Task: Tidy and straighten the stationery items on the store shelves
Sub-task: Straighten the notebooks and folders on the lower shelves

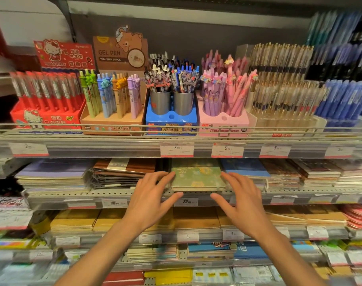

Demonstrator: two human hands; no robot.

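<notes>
Green notebook (pixel 197 176), floral cover, lies flat on top of a short stack on the second shelf (pixel 134 195) down, just above frame centre; its long axis runs left to right, parallel to the shelf lip, front edge toward the person, squared up. Setting is a store gondola: perforated metal shelves with clear price strips, a 22-something price tag (pixel 186 201) directly under the stack at 6 o'clock from it. At 9 o'clock of the notebook, a slumped pile of brown notebooks (pixel 122 172), in plastic wrap, tilted; further left, purple-covered pads (pixel 52 172). At 3 o'clock, blue-covered books (pixel 245 167), then darker patterned stacks. At 12 o'clock, the upper shelf behind a wire rail (pixel 72 125) holds pen displays: red cartoon-cat box (pixel 46 118), tan "Gel Pen" box (pixel 114 120), blue stand with two metal cups (pixel 170 120), pink stand (pixel 223 120), clear and blue pens to the right. Lower shelves carry kraft-coloured notebooks (pixel 196 219), edges of frame blurred. Left hand (pixel 153 201) spread wide, fingers straight, fingertips at the notebook's left edge, gripping nothing. Right hand (pixel 241 200) likewise splayed, fingertips at the right edge; whether they actually touch is unclear. Thumbs point inward toward each other below the stack.
</notes>
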